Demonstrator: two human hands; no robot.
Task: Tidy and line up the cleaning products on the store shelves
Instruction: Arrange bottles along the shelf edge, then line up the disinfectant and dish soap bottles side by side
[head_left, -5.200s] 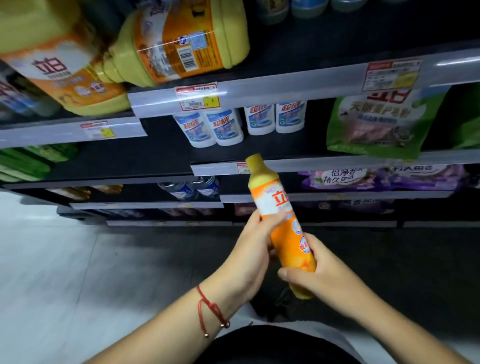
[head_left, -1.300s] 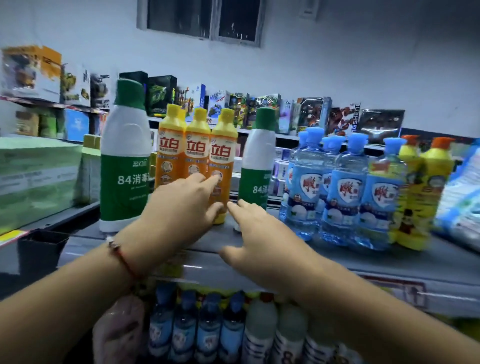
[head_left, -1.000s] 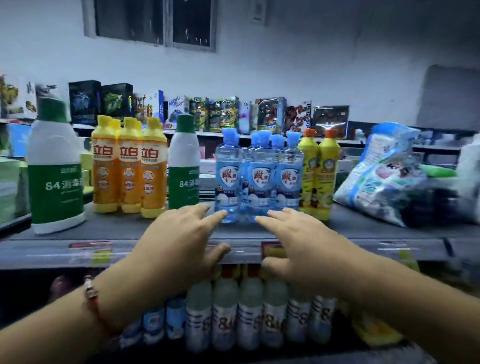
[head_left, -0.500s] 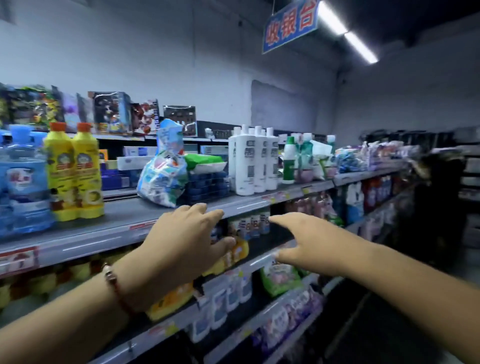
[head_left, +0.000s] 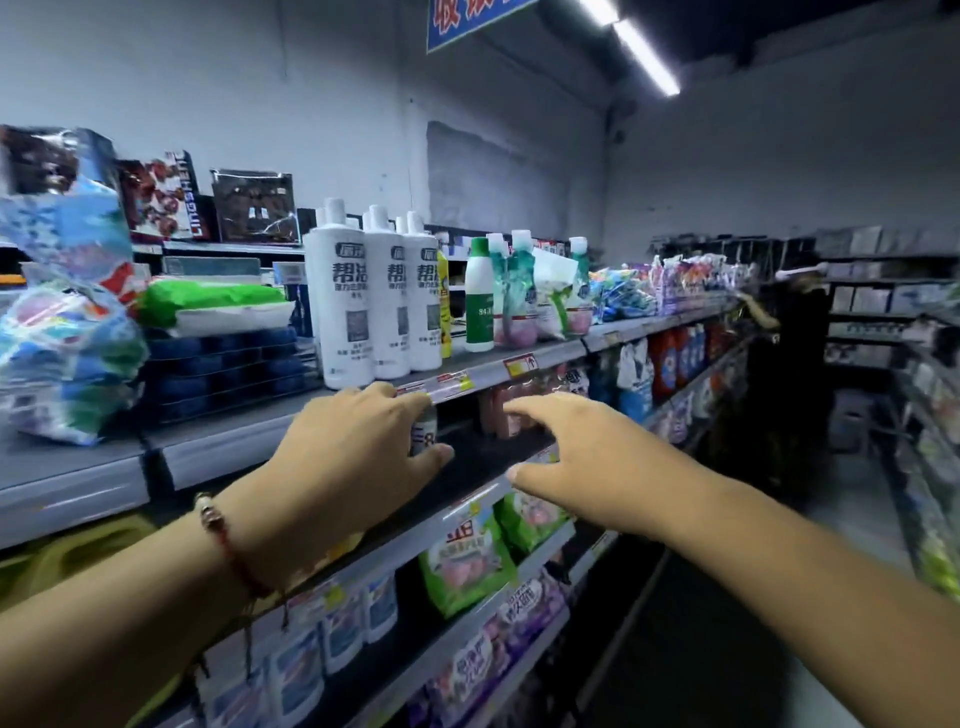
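Observation:
Three tall white bottles (head_left: 382, 306) with dark lettering stand in a row on the top shelf (head_left: 223, 447). A green-and-white bleach bottle (head_left: 479, 299) stands to their right, then leaning green-capped packs (head_left: 540, 291). My left hand (head_left: 343, 462), a red cord on its wrist, hovers with fingers apart just below and in front of the white bottles, empty. My right hand (head_left: 576, 457) reaches out beside it, fingers spread, also empty, in front of the second shelf.
A blue-and-white detergent bag (head_left: 62, 322) slumps on the top shelf at left, beside dark blue packs (head_left: 223, 364) topped by a green pack. Green bags (head_left: 467, 561) and purple bags fill lower shelves. The aisle floor runs along the right, with another rack (head_left: 930, 467) across it.
The view has swung right along the shelf, from the orange and blue bottles to the white bottles. Both hands stayed raised and empty. The orange bottle held five seconds ago is out of my hands.

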